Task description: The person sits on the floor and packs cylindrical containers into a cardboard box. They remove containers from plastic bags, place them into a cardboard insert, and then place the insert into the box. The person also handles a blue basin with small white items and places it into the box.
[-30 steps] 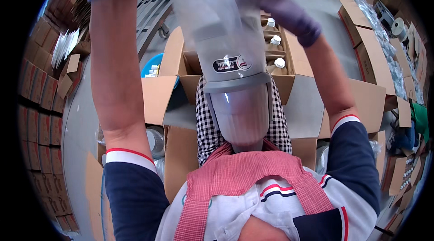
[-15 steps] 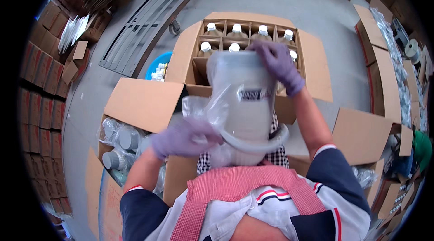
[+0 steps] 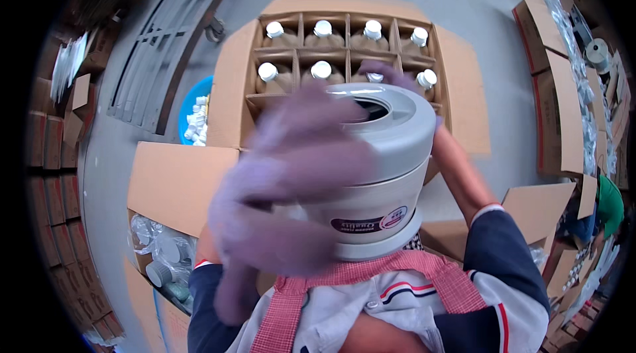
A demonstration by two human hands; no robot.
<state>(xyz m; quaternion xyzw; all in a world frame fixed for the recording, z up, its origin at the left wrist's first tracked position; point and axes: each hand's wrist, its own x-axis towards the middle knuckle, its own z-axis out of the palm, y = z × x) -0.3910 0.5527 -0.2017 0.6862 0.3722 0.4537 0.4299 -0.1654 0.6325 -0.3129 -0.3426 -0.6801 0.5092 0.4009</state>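
In the head view, shows a grey insulated jug (image 3: pixel 391 190) near, in the middle, just beyond the red-checked apron (image 3: pixel 285 310). Shows the blurred, gloved left hand (image 3: pixel 268 184) across its left side, fingers apart. Cannot tell the finger state of the gloved right hand (image 3: pixel 391 74), mostly hidden behind. Farther off, shows a divided carton (image 3: pixel 464 101) of white-capped bottles (image 3: pixel 322 31).

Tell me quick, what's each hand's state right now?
Left hand: open, blurred, in front of the grey container; contact unclear.
Right hand: behind it, mostly hidden; grip cannot be told.
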